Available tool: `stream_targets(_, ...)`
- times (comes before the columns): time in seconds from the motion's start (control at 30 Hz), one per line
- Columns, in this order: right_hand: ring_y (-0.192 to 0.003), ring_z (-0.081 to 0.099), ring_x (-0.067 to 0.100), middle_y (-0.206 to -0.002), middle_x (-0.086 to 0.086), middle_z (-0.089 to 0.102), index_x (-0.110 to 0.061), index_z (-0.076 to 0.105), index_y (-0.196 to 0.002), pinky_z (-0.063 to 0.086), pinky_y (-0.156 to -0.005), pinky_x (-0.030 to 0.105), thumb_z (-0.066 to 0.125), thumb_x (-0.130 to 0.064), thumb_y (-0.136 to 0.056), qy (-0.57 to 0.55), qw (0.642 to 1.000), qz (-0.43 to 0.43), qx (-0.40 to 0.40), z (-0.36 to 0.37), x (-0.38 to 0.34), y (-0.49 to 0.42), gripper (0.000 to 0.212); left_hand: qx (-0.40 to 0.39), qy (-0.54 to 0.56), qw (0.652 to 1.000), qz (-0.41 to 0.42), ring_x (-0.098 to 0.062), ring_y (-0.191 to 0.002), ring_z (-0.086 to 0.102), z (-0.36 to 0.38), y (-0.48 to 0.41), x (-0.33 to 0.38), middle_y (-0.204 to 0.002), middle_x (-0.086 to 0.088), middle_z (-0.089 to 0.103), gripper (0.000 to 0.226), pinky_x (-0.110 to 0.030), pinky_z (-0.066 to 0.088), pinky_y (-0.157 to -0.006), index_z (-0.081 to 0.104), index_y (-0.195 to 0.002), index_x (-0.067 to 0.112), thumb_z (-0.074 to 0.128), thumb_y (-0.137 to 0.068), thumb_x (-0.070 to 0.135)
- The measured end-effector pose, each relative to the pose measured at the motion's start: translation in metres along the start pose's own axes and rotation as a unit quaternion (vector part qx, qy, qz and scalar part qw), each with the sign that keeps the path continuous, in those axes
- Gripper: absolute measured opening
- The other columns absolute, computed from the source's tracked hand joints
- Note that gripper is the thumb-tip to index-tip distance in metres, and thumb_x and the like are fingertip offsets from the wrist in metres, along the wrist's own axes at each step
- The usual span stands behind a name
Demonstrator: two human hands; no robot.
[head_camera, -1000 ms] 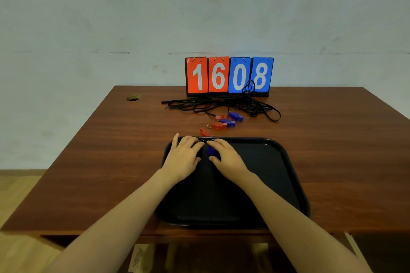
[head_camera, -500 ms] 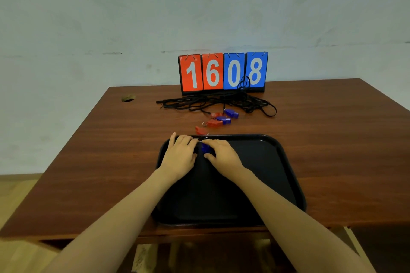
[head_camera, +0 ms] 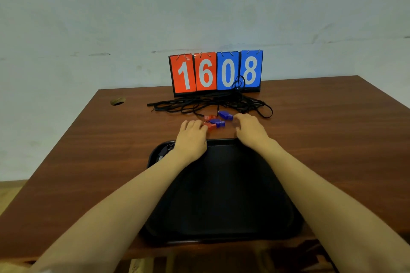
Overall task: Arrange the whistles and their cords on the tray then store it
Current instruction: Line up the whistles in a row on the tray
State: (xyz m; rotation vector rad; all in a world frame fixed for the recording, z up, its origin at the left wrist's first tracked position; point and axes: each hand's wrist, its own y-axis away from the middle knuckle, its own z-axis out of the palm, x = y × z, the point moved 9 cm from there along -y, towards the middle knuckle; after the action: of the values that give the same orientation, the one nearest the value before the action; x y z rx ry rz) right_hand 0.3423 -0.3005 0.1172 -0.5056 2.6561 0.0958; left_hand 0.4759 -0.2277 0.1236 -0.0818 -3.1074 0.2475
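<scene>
Red whistle (head_camera: 208,125) at left hand (head_camera: 192,139) fingertips. Blue whistle (head_camera: 225,115) just beside right hand (head_camera: 250,132) fingertips. Second blue whistle (head_camera: 216,122) between hands. Left fingers flat, touching, no grip. Right fingers curled, hold unclear. Likely one pickup per hand. Tray (head_camera: 221,141) under wrists keeps carry short. Cords (head_camera: 199,104) beyond fingertips, tangled, untouched.

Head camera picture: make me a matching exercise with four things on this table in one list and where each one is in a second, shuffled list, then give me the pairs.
Things:
1. tray
2. cords
3. scoreboard
4. right hand

Places:
A. standing upright at the far edge of the table
B. fingertips next to a blue whistle
C. flat at the near edge, closest to the person
D. lying tangled just in front of the scoreboard

Pairs: 1C, 2D, 3A, 4B
</scene>
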Motion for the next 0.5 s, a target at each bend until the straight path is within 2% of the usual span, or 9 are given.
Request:
stream_targets(0.17, -0.142, 0.024, 0.029, -0.156, 0.007, 0.023, -0.02, 0.024, -0.15, 0.031, -0.114, 0.044, 0.044, -0.005, -0.094, 0.045, 0.996, -0.037, -0.067, 0.014, -0.002, -0.041, 0.06, -0.019, -0.003, 1.0, -0.004, -0.029, -0.127, 0.039, 0.018, -0.054, 0.017, -0.135, -0.01, 0.045, 0.04, -0.041, 0.024, -0.111, 0.046, -0.131, 0.012, 0.044, -0.094, 0.027)
stream_targets(0.33, -0.146, 0.013, 0.028, -0.16, 0.001, 0.01, -0.026, 0.015, -0.152, 0.026, -0.115, 0.048, 0.038, -0.013, -0.098, 0.096, 0.985, -0.065, -0.131, 0.044, -0.003, -0.069, 0.06, -0.038, -0.026, 0.999, -0.004, -0.028, -0.132, 0.033, 0.044, -0.081, 0.017, -0.14, -0.009, 0.041, 0.042, -0.045, 0.017, -0.115, 0.044, -0.135, 0.011, 0.044, -0.094, 0.021)
stream_targets(0.4, -0.143, 0.019, 0.029, -0.159, 0.002, 0.016, -0.026, 0.016, -0.152, 0.031, -0.112, 0.046, 0.036, -0.013, -0.099, 0.112, 0.985, -0.061, -0.119, 0.049, 0.005, -0.075, 0.058, -0.023, -0.032, 0.999, 0.008, -0.029, -0.134, 0.031, 0.047, -0.085, 0.017, -0.141, -0.01, 0.04, 0.042, -0.045, 0.015, -0.116, 0.043, -0.136, 0.012, 0.044, -0.094, 0.017)
stream_targets(0.5, -0.128, 0.039, 0.032, -0.143, 0.012, 0.04, -0.018, 0.03, -0.144, 0.042, -0.097, 0.042, 0.037, -0.01, -0.098, 0.134, 0.989, -0.045, -0.03, 0.036, 0.016, -0.076, 0.047, 0.025, -0.058, 0.995, 0.076, -0.033, -0.131, 0.037, 0.045, -0.083, 0.027, -0.138, -0.015, 0.045, 0.039, -0.044, 0.022, -0.113, 0.054, -0.126, 0.009, 0.056, -0.088, 0.012)
